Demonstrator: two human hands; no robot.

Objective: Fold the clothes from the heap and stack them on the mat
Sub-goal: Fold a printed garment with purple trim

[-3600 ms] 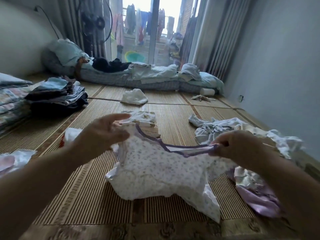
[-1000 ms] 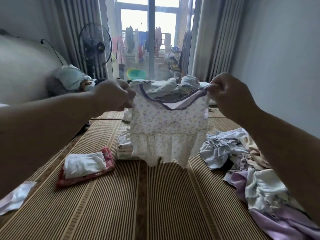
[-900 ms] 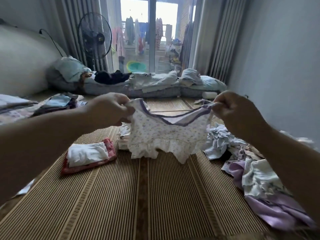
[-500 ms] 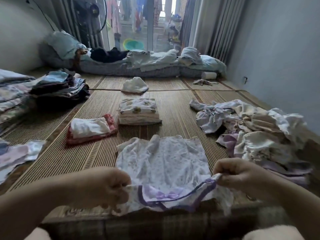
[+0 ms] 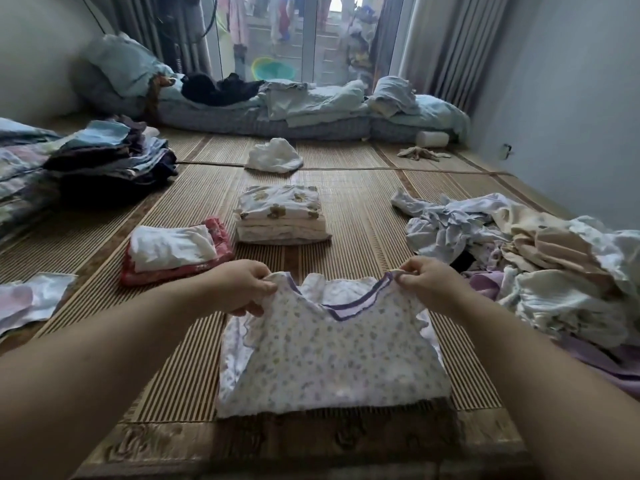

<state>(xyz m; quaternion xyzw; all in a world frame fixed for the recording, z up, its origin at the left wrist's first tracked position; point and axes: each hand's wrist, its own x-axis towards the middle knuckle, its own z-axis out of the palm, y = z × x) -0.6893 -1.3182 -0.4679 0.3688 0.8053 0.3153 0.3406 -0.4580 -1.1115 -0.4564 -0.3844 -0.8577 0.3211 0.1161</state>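
Garment: our floral top [image 5: 332,358] lies doubled on the mat [image 5: 166,375], shoulders over its hem.
Grip: our left hand [image 5: 239,289] and right hand [image 5: 426,282] each pinch a shoulder corner.
Risk: if we release unevenly, the thin upper layer could slide askew or wrinkle.
Beyond: the folded stack [image 5: 282,216] sits ahead. The heap [image 5: 536,265] at right lies near enough to snag a sleeve.

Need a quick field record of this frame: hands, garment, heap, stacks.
left hand: pinches one shoulder of floral top
right hand: pinches the other shoulder
floral top: doubled over on mat, purple neckline at far edge
heap: unfolded clothes, right of top
stacks: bear-print stack and red-and-white pile, beyond top
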